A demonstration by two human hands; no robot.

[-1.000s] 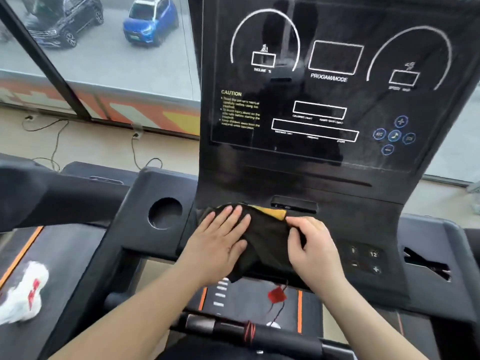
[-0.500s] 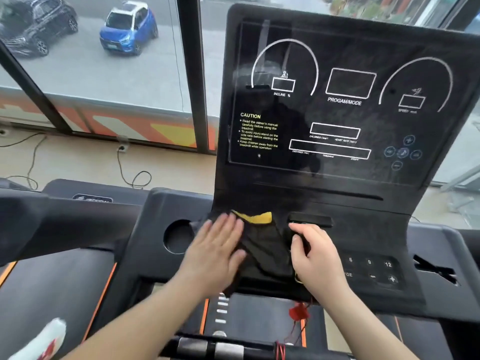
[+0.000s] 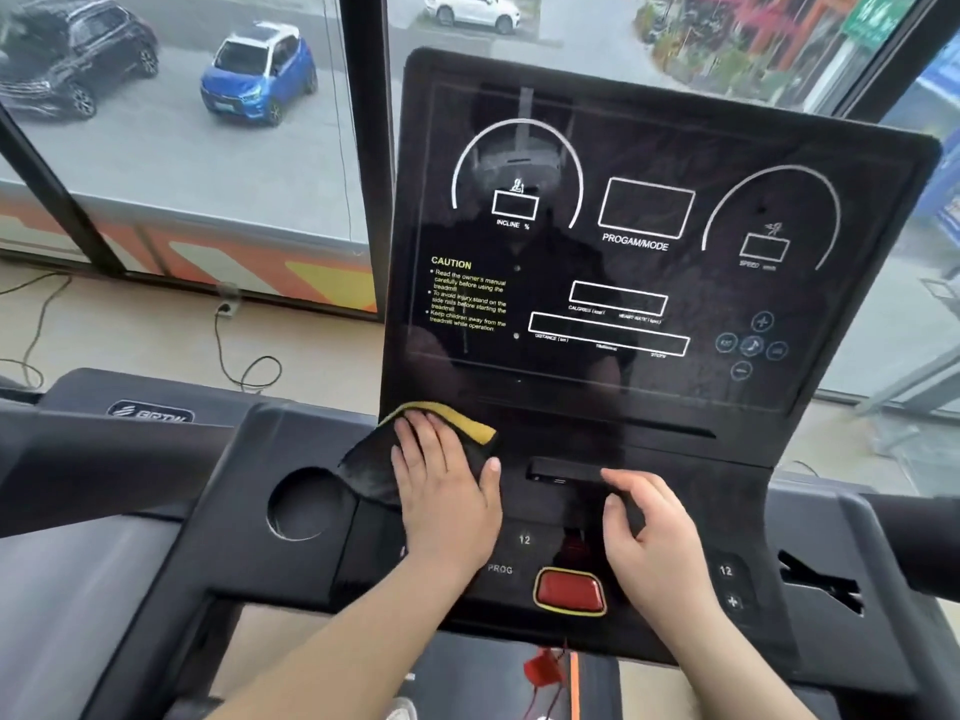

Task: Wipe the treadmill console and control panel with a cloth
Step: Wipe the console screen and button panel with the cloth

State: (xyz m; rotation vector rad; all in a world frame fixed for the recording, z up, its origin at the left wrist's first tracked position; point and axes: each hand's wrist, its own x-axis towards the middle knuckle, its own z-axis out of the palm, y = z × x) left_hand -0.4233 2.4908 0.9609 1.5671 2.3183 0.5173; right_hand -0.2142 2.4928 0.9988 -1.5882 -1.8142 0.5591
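Left grip (image 3: 447, 493) presses rumpled black, yellow-edged cloth (image 3: 370, 470).

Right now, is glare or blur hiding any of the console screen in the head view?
Head view: no hard glare; the glossy console screen mirrors a dark silhouette around the incline dial, yet large labels read clearly. Head view: tiny captions under the lower boxes are soft, and the wide lens slants the window frame. Head view: left hand and cloth are sharp.

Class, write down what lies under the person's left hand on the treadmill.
The left hand presses flat on a black cloth with a yellow edge. The console surface beneath the cloth is covered.
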